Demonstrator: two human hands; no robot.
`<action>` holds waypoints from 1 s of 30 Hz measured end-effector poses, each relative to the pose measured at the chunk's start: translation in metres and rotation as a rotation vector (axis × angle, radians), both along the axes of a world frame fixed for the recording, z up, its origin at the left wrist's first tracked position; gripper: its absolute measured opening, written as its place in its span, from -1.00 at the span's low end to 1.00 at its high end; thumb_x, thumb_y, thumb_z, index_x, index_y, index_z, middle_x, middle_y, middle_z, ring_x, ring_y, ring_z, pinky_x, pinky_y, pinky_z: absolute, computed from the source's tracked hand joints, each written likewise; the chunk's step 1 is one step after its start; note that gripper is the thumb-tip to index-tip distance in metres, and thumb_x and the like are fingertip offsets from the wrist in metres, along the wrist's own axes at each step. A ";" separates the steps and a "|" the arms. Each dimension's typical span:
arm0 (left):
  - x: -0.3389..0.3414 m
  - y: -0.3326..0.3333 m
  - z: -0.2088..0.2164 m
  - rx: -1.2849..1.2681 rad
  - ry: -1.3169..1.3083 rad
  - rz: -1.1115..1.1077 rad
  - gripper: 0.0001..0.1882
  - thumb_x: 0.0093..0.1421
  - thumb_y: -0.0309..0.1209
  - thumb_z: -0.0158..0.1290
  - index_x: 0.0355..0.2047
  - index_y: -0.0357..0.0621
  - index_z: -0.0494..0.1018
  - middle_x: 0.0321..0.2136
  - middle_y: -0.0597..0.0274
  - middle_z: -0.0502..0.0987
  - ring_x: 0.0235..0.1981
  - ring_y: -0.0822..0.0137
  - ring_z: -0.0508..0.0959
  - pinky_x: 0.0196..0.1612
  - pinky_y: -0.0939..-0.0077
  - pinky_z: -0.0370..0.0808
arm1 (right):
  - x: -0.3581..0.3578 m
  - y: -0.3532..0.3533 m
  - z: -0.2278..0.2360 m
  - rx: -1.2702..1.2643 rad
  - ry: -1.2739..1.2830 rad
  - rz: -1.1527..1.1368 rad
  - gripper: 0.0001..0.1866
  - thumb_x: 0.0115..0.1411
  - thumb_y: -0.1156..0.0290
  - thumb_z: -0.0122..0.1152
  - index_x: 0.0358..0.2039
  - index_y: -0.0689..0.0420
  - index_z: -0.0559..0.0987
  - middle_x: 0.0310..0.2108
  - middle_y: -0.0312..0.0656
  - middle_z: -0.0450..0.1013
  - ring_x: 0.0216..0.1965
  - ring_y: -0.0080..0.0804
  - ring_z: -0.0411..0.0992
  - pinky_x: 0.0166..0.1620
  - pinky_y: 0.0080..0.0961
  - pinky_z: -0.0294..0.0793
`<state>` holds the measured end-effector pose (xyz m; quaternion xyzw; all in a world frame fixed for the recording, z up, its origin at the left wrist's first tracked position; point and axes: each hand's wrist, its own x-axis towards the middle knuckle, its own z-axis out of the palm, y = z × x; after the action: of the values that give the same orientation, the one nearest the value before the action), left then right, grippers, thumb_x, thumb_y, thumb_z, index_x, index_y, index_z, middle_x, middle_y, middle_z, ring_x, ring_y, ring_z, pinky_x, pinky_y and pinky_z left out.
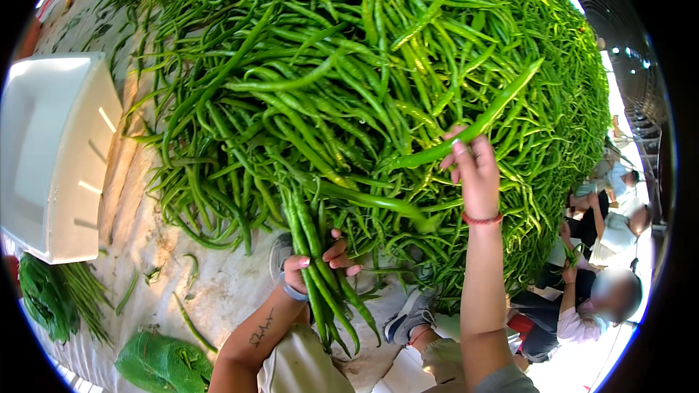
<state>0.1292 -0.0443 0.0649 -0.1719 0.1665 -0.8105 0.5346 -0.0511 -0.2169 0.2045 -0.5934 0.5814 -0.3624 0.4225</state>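
A large heap of long green chili peppers (342, 113) spreads in front of me. My left hand (297, 271), low at the heap's near edge, is closed around a bunch of long green peppers (314, 258) whose tips hang down toward my lap. Farther right and higher, my right hand (477, 171) pinches one long green pepper (506, 100) between thumb and fingers. That pepper slants up to the right, above the heap. Another pepper (378, 200) stretches out to the right of the bunch, slightly blurred at its tip.
A white box (76, 167) stands at the left on a pale ground sheet (135, 211). Below it lie a dark green bundle (47, 298) and a green mesh bag (164, 364). Loose peppers are scattered nearby. People (582, 320) sit along the heap's right side.
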 end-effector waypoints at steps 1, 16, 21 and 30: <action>-0.002 0.000 -0.001 0.000 -0.006 -0.004 -0.38 -0.17 -0.43 0.02 -0.01 -0.15 0.15 -0.47 0.29 0.24 -0.37 0.34 0.33 0.11 -0.01 0.13 | -0.005 -0.007 0.011 -0.005 -0.102 -0.060 -0.74 0.17 0.41 -0.06 -0.14 0.24 0.35 -0.26 -0.21 0.42 -0.49 -0.63 0.35 -0.47 -0.74 0.32; 0.044 0.011 -0.004 0.086 -0.458 0.276 -0.13 -0.20 -0.15 0.03 0.17 0.09 -0.04 0.11 -0.18 0.04 0.06 -0.13 0.20 0.07 0.04 0.19 | 0.083 0.118 -0.056 -0.448 0.199 0.945 -0.61 -0.06 0.58 0.04 -0.16 0.04 0.48 -0.05 -0.27 0.32 -0.22 -0.40 0.41 -0.21 -0.54 0.46; 0.091 0.041 -0.005 0.194 -0.395 0.466 -0.14 -0.23 -0.28 0.07 0.16 0.28 -0.02 0.08 0.06 0.15 -0.33 0.37 0.38 -0.23 0.37 0.34 | 0.087 0.118 -0.091 -0.254 -0.119 0.321 -0.73 0.05 0.63 -0.03 -0.19 0.18 0.41 -0.16 -0.09 0.40 -0.23 -0.37 0.44 -0.24 -0.51 0.48; 0.073 0.030 -0.001 0.125 -0.341 0.310 -0.16 -0.24 -0.24 0.07 0.14 0.10 0.07 0.17 0.10 -0.08 -0.24 0.28 0.40 -0.26 0.41 0.31 | 0.107 0.103 -0.149 0.062 0.219 0.288 -0.77 0.03 0.53 0.02 -0.24 0.16 0.41 -0.31 -0.03 0.41 -0.30 -0.13 0.40 -0.29 -0.30 0.39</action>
<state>0.2025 -0.0148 0.0636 -0.0229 0.0951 -0.7241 0.6827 0.0558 -0.1139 0.0555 -0.6933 0.5438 -0.2130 0.4223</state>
